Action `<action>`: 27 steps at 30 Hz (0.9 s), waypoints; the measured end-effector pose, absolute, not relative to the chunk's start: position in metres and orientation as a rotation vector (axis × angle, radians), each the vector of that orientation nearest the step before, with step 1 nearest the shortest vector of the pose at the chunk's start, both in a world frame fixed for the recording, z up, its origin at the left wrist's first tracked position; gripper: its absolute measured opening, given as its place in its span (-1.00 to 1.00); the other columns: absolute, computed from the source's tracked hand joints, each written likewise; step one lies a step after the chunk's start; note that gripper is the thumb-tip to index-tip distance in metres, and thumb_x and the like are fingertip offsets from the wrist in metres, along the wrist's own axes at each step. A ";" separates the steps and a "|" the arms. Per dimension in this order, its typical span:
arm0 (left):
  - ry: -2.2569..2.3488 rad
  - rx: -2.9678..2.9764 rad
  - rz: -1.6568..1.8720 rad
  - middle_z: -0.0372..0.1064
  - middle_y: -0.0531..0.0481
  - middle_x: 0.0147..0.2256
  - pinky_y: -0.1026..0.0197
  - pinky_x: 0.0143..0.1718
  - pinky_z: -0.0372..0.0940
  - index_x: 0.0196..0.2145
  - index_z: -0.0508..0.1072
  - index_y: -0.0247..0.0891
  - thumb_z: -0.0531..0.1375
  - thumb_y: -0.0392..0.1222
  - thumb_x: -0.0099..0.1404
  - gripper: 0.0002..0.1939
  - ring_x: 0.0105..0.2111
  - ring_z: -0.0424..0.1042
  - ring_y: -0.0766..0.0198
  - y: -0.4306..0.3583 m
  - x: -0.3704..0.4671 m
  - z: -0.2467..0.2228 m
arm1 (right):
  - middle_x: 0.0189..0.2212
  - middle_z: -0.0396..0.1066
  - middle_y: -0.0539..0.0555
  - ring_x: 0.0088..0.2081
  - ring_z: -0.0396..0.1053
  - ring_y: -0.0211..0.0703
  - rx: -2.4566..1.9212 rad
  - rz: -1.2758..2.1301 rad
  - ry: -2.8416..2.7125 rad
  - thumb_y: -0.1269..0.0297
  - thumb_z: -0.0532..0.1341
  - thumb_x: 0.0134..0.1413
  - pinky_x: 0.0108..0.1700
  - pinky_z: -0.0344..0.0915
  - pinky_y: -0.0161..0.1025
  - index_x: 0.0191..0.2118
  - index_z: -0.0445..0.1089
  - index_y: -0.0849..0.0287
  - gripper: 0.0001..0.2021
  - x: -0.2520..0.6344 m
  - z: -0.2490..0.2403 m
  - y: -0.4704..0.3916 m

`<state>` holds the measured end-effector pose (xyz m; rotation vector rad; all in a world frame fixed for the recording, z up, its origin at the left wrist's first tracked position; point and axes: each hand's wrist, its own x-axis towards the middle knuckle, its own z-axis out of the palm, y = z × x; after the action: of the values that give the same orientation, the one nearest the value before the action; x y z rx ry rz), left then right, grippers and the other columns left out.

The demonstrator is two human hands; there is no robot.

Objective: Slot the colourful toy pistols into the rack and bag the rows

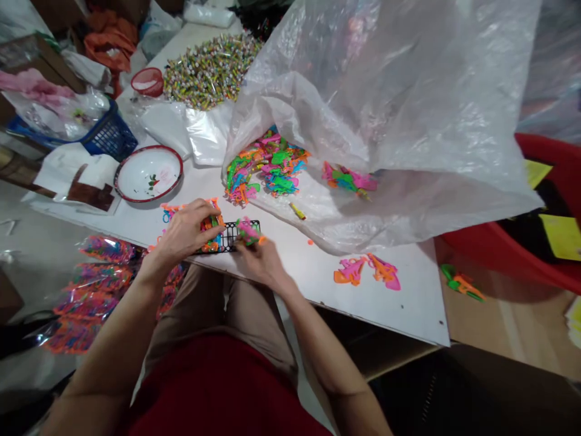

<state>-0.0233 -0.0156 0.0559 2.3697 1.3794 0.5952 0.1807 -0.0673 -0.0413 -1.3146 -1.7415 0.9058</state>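
A small black plastic basket (230, 231) stands at the table's front edge, its left part packed with bright plastic toys (211, 230) that look like little toy guns. Over that packed end lies my left hand (188, 229), thumb and fingers apart and touching the toys. My right hand (261, 260) is closed on a pink and green plastic toy (247, 230) at the basket's right end; its fingertips are partly hidden. More loose toys (167, 213) lie just beyond and left of my left hand.
A large clear plastic bag (390, 121) spills a heap of coloured toys (272, 160). Two pink-orange toy clusters (367, 270) lie at right. An enamel bowl (149, 174), a blue basket (111, 133) and a pile of small wrapped pieces (209, 69) stand left and behind. A red tub (503, 248) is far right.
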 end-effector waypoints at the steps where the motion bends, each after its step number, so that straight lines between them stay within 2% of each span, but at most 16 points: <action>1: 1.376 2.369 0.584 0.43 -0.13 -0.18 0.11 -0.04 0.29 -0.17 0.50 -0.31 0.18 0.01 0.29 -0.67 -0.14 0.43 0.17 -0.015 -0.024 0.056 | -0.36 0.45 0.05 -0.36 0.38 -0.16 -1.329 0.979 -1.657 0.32 0.16 0.17 -0.28 0.32 -0.28 -0.22 0.42 0.17 -0.88 0.164 -0.048 -0.073; 6: 1.373 2.356 0.576 0.43 -0.13 -0.17 0.10 -0.02 0.29 -0.16 0.49 -0.28 0.17 0.03 0.28 -0.66 -0.12 0.43 0.17 -0.015 -0.025 0.056 | -0.25 0.49 0.09 -0.21 0.44 -0.14 -1.394 1.020 -1.583 0.35 0.18 0.16 -0.15 0.34 -0.26 -0.17 0.44 0.17 -0.85 0.134 -0.063 -0.077; 14: 1.366 2.326 0.569 0.44 -0.11 -0.17 0.11 -0.03 0.31 -0.15 0.50 -0.27 0.19 0.00 0.28 -0.69 -0.13 0.43 0.17 -0.016 -0.022 0.059 | -0.22 0.40 0.07 -0.23 0.38 -0.21 -1.513 0.865 -2.107 0.37 0.13 0.25 -0.22 0.29 -0.35 -0.18 0.37 0.17 -0.91 0.149 -0.043 -0.075; 20: 1.396 2.394 0.584 0.44 -0.11 -0.17 0.15 -0.02 0.29 -0.16 0.50 -0.29 0.20 -0.07 0.29 -0.73 -0.14 0.43 0.20 -0.017 -0.022 0.059 | -0.25 0.40 0.09 -0.29 0.39 -0.18 -1.613 0.799 -2.437 0.51 -0.01 0.27 -0.30 0.30 -0.32 -0.14 0.35 0.17 -0.78 0.137 -0.021 -0.064; 24: 1.388 2.385 0.547 0.44 -0.12 -0.17 0.14 -0.02 0.30 -0.15 0.50 -0.30 0.19 -0.03 0.29 -0.70 -0.13 0.43 0.19 -0.017 -0.022 0.060 | -0.25 0.42 0.11 -0.31 0.41 -0.17 -1.646 0.790 -2.514 0.53 -0.04 0.29 -0.32 0.31 -0.31 -0.13 0.36 0.22 -0.75 0.130 -0.010 -0.059; 27: 1.406 2.363 0.535 0.44 -0.12 -0.15 0.13 -0.01 0.30 -0.15 0.50 -0.27 0.20 0.00 0.28 -0.69 -0.12 0.42 0.17 -0.017 -0.022 0.061 | -0.25 0.43 0.12 -0.28 0.41 -0.17 -1.635 0.776 -2.417 0.54 0.02 0.26 -0.30 0.31 -0.32 -0.15 0.37 0.23 -0.79 0.132 -0.019 -0.065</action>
<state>-0.0221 -0.0171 0.0608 2.3634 1.4059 0.5353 0.1320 -0.0647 -0.0194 -1.6347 -2.4172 0.7757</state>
